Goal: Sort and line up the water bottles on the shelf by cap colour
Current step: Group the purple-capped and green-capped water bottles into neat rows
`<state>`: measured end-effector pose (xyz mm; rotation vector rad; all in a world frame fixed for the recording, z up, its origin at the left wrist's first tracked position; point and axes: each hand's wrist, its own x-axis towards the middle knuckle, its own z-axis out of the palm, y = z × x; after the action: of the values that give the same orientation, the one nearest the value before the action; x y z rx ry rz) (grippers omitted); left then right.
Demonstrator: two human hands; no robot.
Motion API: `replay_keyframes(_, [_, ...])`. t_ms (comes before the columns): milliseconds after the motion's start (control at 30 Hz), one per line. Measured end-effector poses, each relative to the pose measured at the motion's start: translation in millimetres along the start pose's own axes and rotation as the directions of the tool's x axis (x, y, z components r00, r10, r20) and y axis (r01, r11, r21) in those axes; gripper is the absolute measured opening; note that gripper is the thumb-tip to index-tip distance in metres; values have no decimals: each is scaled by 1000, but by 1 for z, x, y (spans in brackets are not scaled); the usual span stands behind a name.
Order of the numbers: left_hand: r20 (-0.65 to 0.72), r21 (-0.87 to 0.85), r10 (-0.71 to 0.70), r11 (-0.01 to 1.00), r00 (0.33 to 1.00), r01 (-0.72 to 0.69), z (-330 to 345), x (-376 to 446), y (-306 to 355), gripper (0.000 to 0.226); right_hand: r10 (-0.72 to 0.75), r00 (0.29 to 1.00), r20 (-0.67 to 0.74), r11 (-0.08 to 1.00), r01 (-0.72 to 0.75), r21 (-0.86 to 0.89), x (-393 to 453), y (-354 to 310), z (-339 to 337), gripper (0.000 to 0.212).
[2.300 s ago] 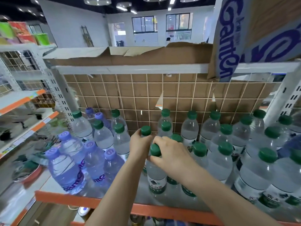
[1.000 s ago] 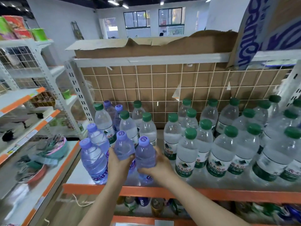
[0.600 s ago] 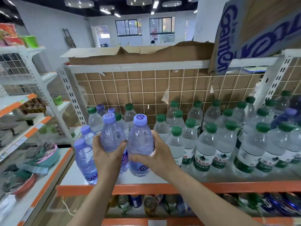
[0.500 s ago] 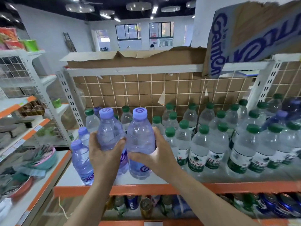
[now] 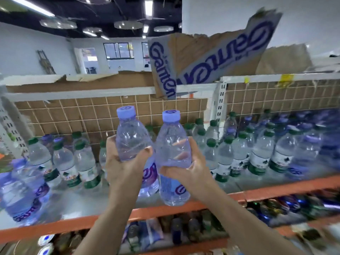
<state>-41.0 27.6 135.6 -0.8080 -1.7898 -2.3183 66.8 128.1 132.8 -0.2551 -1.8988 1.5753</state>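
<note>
You've got a bottle in each hand, both lifted clear above the orange-edged shelf (image 5: 276, 189). Your left hand (image 5: 122, 167) is wrapped round the lower body of the left purple-capped bottle (image 5: 131, 137), thumb pressed across its front. Your right hand (image 5: 185, 167) clasps the right purple-capped bottle (image 5: 173, 157) at its waist, fingers curled behind and showing through the clear plastic. The two bottles stand upright, side by side, nearly touching. Behind them, green-capped bottles (image 5: 226, 155) crowd the shelf's middle; more purple-capped ones sit blurred at the far left (image 5: 22, 194) and far right (image 5: 312, 144). A torn cardboard box (image 5: 207, 61) rests on the upper shelf.
</note>
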Motion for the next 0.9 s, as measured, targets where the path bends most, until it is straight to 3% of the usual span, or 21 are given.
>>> replay_keyframes(300, [124, -30, -74, 997, 990, 78, 134, -64, 2, 32, 56, 990, -127, 998, -56, 5, -35, 3, -146, 40])
replay_keyframes(467, [227, -14, -82, 996, 971, 87, 201, -80, -7, 36, 54, 974, -222, 998, -48, 32, -37, 1, -207, 48])
replay_keyframes(767, [328, -21, -126, 990, 936, 140, 298, -86, -42, 47, -21, 954, -300, 998, 1, -66, -11, 39, -297, 43])
replay_keyframes(900, [384, -20, -175, 980, 907, 197, 336, -93, -52, 56, -116, 915, -387, 986, 59, -158, -5, 63, -337, 56])
